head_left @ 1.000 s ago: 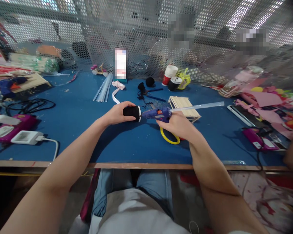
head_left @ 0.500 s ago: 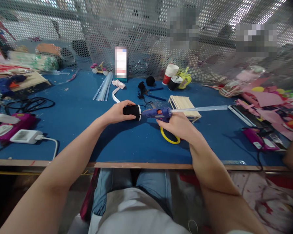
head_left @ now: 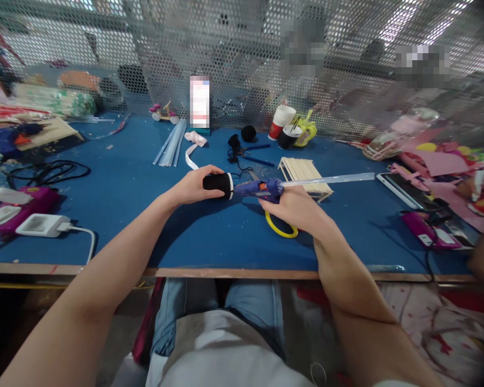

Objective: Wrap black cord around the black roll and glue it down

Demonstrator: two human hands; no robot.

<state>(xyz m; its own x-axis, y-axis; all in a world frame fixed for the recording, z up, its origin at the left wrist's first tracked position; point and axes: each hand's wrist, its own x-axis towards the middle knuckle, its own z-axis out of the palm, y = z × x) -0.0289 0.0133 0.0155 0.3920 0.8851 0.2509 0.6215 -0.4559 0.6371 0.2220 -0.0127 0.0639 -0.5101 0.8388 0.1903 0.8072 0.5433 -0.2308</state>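
My left hand [head_left: 196, 185] is closed around a black-wrapped paper cup [head_left: 219, 186] lying on its side, its white rim facing right. In my right hand [head_left: 292, 207] is a blue hot glue gun [head_left: 258, 188], its nozzle at the cup's rim; whether they touch I cannot tell. A long clear glue stick [head_left: 331, 179] sticks out of the gun's back end. Under my right hand shows the yellow handle of a pair of scissors [head_left: 282, 228], partly covered. Just behind that hand stands a small rack of pale wooden sticks [head_left: 304, 171].
Loose glue sticks [head_left: 171, 144], a white ribbon roll [head_left: 196, 138], a black ball [head_left: 248, 133] and cups [head_left: 281, 121] lie toward the back. A propped phone [head_left: 200, 102] leans near the mesh screen. Purple power strips [head_left: 22, 207] sit left and right. Another person's hand [head_left: 465, 188] shows at far right.
My hands, the cup and the glue gun stay almost in place. At the far right, another person's hand has come into view over the pink pieces.
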